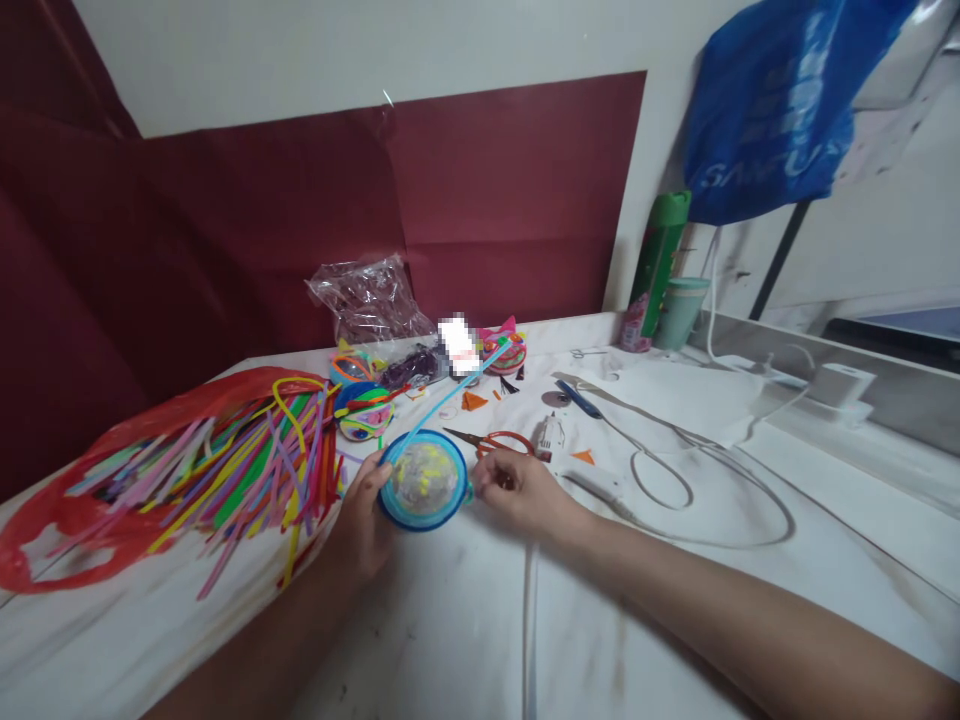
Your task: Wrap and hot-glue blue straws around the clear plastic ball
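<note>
My left hand (366,515) grips the left edge of a round disc (429,478). The disc has a grey, yellow-flecked middle and a rim of blue pipe cleaner rings. From its top a long light blue pipe cleaner (457,388) slants up to the right. My right hand (517,490) is closed at the disc's right edge, fingertips pinched together beside a small teal bit at the rim; what they hold is hidden. Just beyond that hand lie orange-handled scissors (504,440).
Left is a red plastic bag (90,530) with many coloured pipe cleaners (247,450). Behind are finished-looking pipe cleaner ornaments (364,412) and clear wrap (367,295). At right are a glue gun (592,478), a corded blue-handled tool (579,398), a green can (660,265) and a cup (681,312).
</note>
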Demonstrator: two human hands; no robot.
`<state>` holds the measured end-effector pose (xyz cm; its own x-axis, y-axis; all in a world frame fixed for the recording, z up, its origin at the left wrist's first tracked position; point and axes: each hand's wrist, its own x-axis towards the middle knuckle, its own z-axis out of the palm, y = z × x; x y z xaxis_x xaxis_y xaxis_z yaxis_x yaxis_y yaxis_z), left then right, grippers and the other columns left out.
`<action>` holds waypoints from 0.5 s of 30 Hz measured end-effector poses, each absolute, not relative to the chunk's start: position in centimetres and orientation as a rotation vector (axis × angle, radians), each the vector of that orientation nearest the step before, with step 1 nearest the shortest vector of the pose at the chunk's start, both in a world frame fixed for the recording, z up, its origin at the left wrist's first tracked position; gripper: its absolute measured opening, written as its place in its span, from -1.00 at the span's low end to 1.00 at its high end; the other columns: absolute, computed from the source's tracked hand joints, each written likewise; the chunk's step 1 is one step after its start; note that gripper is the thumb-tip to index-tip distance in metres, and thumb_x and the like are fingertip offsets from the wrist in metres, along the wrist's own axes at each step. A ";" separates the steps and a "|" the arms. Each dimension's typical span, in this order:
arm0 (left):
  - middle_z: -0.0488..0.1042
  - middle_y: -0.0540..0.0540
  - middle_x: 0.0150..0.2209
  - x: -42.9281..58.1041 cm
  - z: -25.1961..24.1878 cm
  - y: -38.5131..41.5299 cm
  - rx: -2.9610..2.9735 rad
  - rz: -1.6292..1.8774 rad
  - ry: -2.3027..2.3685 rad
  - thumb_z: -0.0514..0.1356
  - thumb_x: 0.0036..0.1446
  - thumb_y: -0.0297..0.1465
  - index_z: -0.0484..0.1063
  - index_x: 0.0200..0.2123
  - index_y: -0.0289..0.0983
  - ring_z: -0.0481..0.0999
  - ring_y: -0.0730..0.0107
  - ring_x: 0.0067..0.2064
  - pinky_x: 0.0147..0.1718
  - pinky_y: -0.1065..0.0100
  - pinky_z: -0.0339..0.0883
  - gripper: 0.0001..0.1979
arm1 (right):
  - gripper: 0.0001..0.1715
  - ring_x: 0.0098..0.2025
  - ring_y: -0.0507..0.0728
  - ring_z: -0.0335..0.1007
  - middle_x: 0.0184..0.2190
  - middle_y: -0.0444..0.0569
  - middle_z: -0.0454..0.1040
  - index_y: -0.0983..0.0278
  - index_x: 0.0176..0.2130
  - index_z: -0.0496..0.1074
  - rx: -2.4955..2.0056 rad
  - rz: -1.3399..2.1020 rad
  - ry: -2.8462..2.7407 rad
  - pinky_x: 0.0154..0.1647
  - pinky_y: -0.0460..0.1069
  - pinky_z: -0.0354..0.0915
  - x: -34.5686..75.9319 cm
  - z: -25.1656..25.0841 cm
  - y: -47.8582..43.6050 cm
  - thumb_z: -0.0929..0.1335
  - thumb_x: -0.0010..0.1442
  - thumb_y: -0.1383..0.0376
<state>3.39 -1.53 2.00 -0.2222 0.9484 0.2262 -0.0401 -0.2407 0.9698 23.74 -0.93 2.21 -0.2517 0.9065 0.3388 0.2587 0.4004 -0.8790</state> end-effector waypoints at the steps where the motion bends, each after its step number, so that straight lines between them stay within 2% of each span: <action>1: 0.55 -0.16 -0.29 3.5 2.1 -1.6 1.164 1.541 1.135 0.13 0.01 -0.17 0.41 -0.13 -0.30 0.54 0.14 -0.19 -0.23 0.17 0.42 -0.59 | -0.93 -0.51 -0.02 0.23 -0.56 -0.19 0.35 0.28 -0.48 0.34 -1.048 0.928 -1.740 -0.47 -0.13 0.17 23.4 2.0 -1.0 0.29 -0.07 0.43; 5: 0.54 -0.13 -0.20 3.5 2.2 -1.7 0.947 1.459 0.983 0.17 -0.03 -0.21 0.34 0.00 -0.26 0.53 0.13 -0.15 -0.23 0.20 0.42 -0.51 | -0.91 -0.59 -0.06 0.12 -0.67 -0.26 0.25 0.29 -0.59 0.31 -1.121 0.983 -1.722 -0.58 -0.16 0.05 22.8 1.3 -0.7 0.32 -0.14 0.45; 8: 0.54 -0.11 -0.19 3.2 2.3 -1.4 0.897 1.481 1.014 0.19 -0.05 -0.21 0.35 -0.02 -0.26 0.53 0.14 -0.14 -0.24 0.22 0.42 -0.50 | -0.87 -0.58 -0.05 0.15 -0.67 -0.24 0.26 0.29 -0.62 0.29 -1.144 0.931 -1.648 -0.56 -0.15 0.09 23.9 1.5 0.9 0.31 -0.10 0.43; 11: 0.55 -0.10 -0.23 2.9 2.5 -1.1 0.884 1.518 1.015 0.22 -0.07 -0.23 0.35 -0.02 -0.26 0.54 0.14 -0.17 -0.25 0.23 0.43 -0.49 | -0.90 -0.55 0.00 0.24 -0.57 -0.15 0.38 0.28 -0.47 0.37 -1.227 0.833 -1.487 -0.54 -0.11 0.17 26.8 2.1 3.7 0.28 0.03 0.32; 13: 0.56 -0.08 -0.27 2.9 2.6 -1.1 0.890 1.542 1.040 0.22 -0.07 -0.22 0.35 -0.02 -0.24 0.54 0.12 -0.18 -0.26 0.21 0.44 -0.50 | -0.85 -0.54 0.04 0.30 -0.48 -0.05 0.46 0.30 -0.36 0.43 -1.278 0.784 -1.408 -0.54 -0.08 0.21 29.0 2.5 5.6 0.30 0.03 0.30; 15: 0.56 -0.08 -0.29 3.0 2.7 -1.1 0.907 1.538 1.050 0.22 -0.06 -0.22 0.37 -0.04 -0.24 0.54 0.10 -0.17 -0.24 0.19 0.44 -0.52 | -0.82 -0.50 0.05 0.34 -0.43 0.00 0.49 0.31 -0.34 0.44 -1.313 0.730 -1.353 -0.48 -0.05 0.25 30.9 2.7 7.0 0.31 0.01 0.30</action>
